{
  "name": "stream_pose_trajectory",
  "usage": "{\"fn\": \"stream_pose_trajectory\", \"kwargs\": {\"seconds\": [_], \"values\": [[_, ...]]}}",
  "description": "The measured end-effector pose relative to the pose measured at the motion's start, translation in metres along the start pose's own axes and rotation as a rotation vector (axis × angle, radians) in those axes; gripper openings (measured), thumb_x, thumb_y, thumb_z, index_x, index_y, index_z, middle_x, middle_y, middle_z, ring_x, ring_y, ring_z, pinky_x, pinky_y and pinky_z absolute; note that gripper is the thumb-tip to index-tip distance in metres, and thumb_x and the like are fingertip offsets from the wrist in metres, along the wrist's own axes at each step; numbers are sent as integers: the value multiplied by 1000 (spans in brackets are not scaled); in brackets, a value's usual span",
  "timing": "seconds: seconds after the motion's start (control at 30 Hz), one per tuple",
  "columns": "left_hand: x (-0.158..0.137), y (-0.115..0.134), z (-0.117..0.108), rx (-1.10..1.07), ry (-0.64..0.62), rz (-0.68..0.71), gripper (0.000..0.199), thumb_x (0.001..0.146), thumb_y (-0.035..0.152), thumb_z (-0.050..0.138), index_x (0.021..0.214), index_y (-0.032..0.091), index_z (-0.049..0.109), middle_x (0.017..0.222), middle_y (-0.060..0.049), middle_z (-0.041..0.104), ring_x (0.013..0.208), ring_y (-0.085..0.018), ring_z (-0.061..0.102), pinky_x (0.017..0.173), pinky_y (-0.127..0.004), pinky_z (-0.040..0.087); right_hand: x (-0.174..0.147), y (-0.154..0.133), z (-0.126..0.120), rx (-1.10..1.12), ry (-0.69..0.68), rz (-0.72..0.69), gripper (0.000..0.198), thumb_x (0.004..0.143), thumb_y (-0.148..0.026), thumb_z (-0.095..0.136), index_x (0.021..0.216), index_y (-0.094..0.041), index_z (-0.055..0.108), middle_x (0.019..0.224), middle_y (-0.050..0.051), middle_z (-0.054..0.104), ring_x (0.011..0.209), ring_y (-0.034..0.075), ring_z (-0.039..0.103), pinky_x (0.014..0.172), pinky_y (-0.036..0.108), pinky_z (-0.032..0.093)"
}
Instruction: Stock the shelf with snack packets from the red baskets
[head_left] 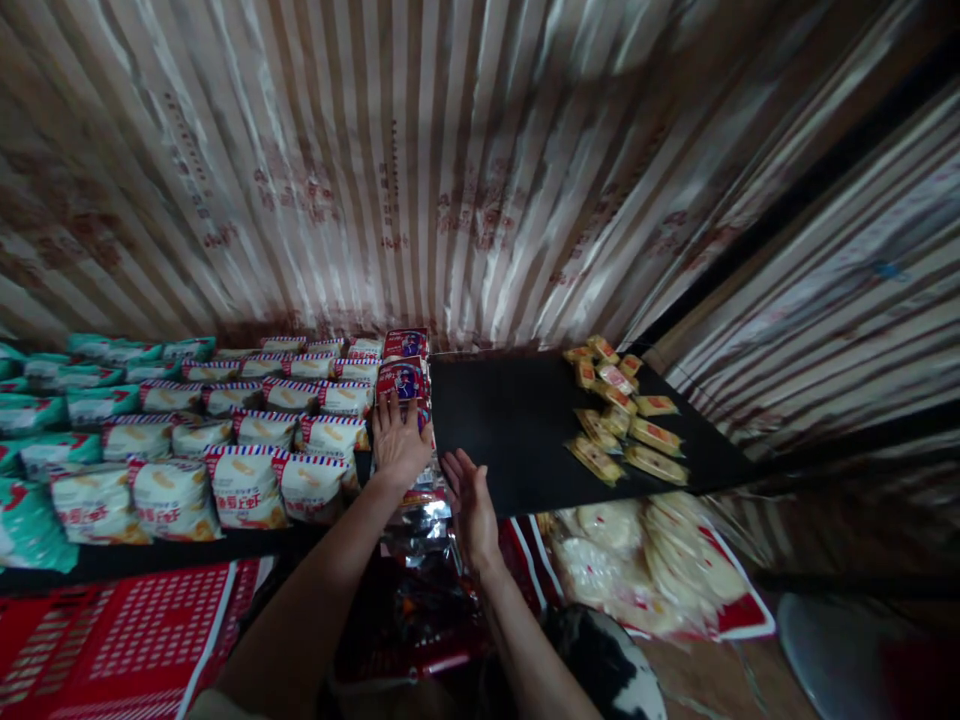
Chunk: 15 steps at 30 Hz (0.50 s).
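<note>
Several red packets (403,379) lie in a column on the black shelf (502,415), beside white bags (246,488); the left hand (401,440) spreads flat over them, the right hand (474,505) open alongside.

Glossy red packets (403,378) lay on a matt worktop (502,410).
The striped sheeting (480,150) shone; the red basket (127,630) looked plastic.

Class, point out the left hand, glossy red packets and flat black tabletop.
Left hand (401,443): head view, its back.
Glossy red packets (402,379): head view, one packet's front.
Flat black tabletop (505,415): head view, bare surface.
</note>
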<state>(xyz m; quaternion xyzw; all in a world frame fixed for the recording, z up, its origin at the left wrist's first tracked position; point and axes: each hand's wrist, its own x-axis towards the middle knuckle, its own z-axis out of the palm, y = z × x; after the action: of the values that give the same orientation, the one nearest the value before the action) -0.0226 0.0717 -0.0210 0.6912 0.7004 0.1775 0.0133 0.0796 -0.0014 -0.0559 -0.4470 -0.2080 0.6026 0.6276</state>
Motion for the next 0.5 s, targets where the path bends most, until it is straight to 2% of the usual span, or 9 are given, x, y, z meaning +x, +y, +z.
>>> {"fn": "stream_pose_trajectory", "kwargs": {"seconds": [0.1,0.2,0.3,0.37,0.4,0.43,0.5], "values": [[1,0,0,-2,6,19,58,87,44,39,137,14,39,145,-17,34,136,-31,23,111,-46,19,-9,-11,-10,-7,24,-67,59,75,-67,50,109,-21,62,119,10,62,119,24,51,104,42,34],[2,3,-11,-37,11,41,58,88,45,38,136,12,39,143,-17,37,137,-31,22,111,-48,18,-31,-17,-29,-35,83,-110,54,76,-64,51,104,-19,64,105,10,68,103,24,60,96,42,41],[-9,6,-40,-197,60,101,48,90,38,36,127,10,49,135,-15,47,132,-26,33,110,-42,24,-58,-13,-53,-99,184,-108,49,76,-61,54,98,-19,66,86,6,70,84,22,64,81,37,48],[-33,5,-67,-400,64,169,40,89,34,37,114,12,57,122,-11,58,117,-20,50,102,-32,37,-72,-5,-71,-205,222,-43,45,72,-59,59,93,-20,67,77,4,70,73,20,64,71,34,49],[-51,4,-80,-511,34,191,34,87,34,38,106,15,61,112,-8,63,105,-17,57,94,-29,44,-77,1,-79,-269,227,6,44,69,-58,62,89,-20,68,73,3,69,68,20,63,67,33,49],[-72,2,-90,-620,-50,214,31,88,33,37,99,19,62,103,-5,66,93,-14,61,84,-26,49,-81,8,-87,-334,220,54,42,66,-57,65,85,-20,69,69,3,69,63,20,62,63,33,49],[-121,-6,-99,-804,-323,275,31,89,34,35,86,24,64,87,0,68,77,-11,63,71,-22,51,-85,22,-98,-486,154,116,36,64,-54,67,80,-21,70,65,2,69,59,20,61,59,33,49]]}}
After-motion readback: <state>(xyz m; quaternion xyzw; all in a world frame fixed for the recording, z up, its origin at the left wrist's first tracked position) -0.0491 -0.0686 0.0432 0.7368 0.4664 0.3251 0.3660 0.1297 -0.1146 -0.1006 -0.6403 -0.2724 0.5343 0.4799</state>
